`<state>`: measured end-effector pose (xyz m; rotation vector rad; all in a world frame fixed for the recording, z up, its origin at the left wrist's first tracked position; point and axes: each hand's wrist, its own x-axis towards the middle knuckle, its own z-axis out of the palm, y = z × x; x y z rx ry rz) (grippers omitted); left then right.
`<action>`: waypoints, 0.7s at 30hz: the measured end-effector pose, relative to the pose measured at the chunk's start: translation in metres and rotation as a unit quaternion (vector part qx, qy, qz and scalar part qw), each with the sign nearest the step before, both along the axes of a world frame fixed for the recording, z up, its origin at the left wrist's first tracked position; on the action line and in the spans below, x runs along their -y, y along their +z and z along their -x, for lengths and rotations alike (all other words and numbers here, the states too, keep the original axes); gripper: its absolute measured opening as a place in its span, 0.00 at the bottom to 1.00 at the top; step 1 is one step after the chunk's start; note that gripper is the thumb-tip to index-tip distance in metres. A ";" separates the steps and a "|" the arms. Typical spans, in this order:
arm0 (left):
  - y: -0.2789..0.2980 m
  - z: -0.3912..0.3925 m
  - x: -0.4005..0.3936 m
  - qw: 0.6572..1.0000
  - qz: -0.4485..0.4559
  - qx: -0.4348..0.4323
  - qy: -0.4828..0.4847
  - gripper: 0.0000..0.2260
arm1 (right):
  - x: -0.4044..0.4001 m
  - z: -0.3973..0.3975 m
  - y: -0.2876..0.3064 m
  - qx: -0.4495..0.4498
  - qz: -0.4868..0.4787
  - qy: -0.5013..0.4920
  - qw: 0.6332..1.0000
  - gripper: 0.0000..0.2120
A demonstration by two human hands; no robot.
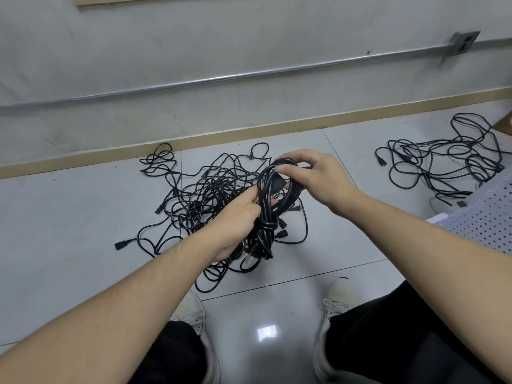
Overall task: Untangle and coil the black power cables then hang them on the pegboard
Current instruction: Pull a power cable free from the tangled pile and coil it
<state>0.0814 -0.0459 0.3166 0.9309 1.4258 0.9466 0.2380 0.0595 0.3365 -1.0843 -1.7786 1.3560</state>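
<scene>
The left hand [235, 217] grips the knotted waist of a coiled black power cable [273, 200] while the right hand [313, 176] pinches its top loop. The coil's long axis stands nearly upright above the tangled cable pile [210, 200] on the floor [69, 231], with the white pegboard [484, 217] lying to the right, nearer the right hand.

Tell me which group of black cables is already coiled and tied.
The coiled cable bundle held by both hands, left hand and right hand. It is wrapped at its middle; the central floor pile and right pile lie loose.
</scene>
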 end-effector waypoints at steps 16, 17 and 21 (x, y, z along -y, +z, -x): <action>0.020 -0.009 0.004 0.972 0.017 0.215 0.091 0.18 | -0.002 0.005 -0.004 0.010 0.004 -0.003 1.000 0.05; 0.022 -0.008 0.004 0.967 0.018 0.231 0.102 0.16 | -0.003 0.005 -0.005 0.014 0.001 -0.011 1.000 0.05; 0.024 -0.011 0.003 0.970 0.038 0.221 0.098 0.16 | 0.000 0.007 -0.006 0.006 -0.003 -0.019 1.000 0.03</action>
